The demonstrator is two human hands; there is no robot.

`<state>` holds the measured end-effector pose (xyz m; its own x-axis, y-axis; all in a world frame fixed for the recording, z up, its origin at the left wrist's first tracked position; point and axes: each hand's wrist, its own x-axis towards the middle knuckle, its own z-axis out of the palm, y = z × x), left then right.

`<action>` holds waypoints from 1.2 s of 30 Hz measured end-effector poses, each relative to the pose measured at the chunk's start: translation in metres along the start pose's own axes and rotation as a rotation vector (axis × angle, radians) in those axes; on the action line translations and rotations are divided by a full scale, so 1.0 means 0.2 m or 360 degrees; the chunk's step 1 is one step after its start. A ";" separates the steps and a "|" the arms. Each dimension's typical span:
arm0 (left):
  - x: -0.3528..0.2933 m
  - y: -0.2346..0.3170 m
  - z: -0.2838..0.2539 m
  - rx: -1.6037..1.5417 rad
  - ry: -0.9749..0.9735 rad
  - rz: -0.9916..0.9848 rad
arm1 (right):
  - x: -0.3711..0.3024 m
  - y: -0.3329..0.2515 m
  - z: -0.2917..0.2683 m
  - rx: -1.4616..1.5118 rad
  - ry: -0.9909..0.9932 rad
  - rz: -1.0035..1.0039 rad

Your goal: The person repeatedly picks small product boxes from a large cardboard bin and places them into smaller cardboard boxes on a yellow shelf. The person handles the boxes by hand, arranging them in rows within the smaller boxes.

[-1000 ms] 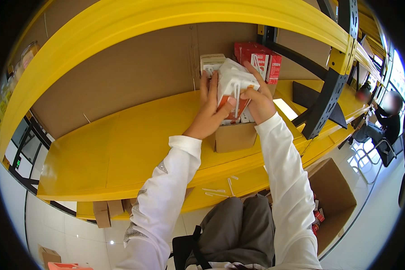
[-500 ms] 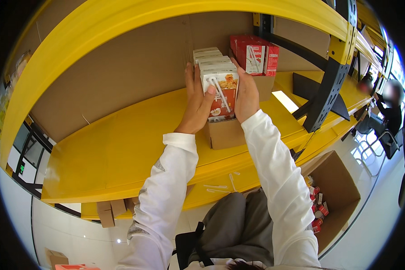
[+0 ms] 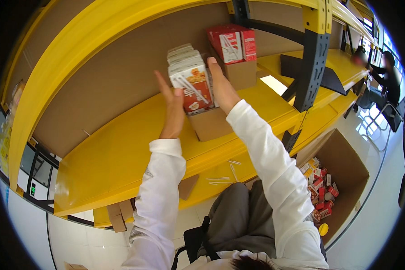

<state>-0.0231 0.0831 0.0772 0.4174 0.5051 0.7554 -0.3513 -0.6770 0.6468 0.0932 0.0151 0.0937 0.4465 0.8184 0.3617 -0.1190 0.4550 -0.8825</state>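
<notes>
While row of drink cartons (image 3: pixel 185 63) stands in low cardboard box (image 3: pixel 211 124) on yellow shelf (image 3: pixel 121 148), our left hand (image 3: pixel 170 110) and right hand (image 3: pixel 222 85) flank it, fingers extended, neither clenched — left thumb (image 3: pixel 178 92) at edge of white-and-red front carton (image 3: pixel 201 90), right-hand contact we cannot tell. Uneven side pressure could, we judge, skew row, dent front carton or loosen white straw (image 3: pixel 191 89). Smooth printed cartons, block-shaped — matte brown box, glossy shelf.

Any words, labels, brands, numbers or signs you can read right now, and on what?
Front carton: large characters and smaller print; wording not copied.
Red boxes, further back: printed; small lettering unreadable.
Green sign, far left: too small to read.
Packages in the floor box: too small and blurred.
</notes>
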 end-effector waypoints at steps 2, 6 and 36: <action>0.00 0.00 0.01 -0.0086 0.0043 0.0005 | -0.04 -0.02 -0.02 0.0060 -0.0105 -0.0026; 0.02 -0.06 0.08 -0.0300 0.0075 -0.0126 | -0.04 -0.04 -0.04 0.0231 -0.0225 0.0110; -0.35 0.00 0.91 0.1234 -0.1874 0.0382 | -2.10 0.74 -2.28 -0.2218 0.0537 0.1017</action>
<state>0.0997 -0.0494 0.0059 0.9893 -0.1323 0.0618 -0.1331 -0.9911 0.0083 0.2927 -0.4209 -0.3246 0.8369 0.5417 -0.0790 0.4374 -0.7484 -0.4985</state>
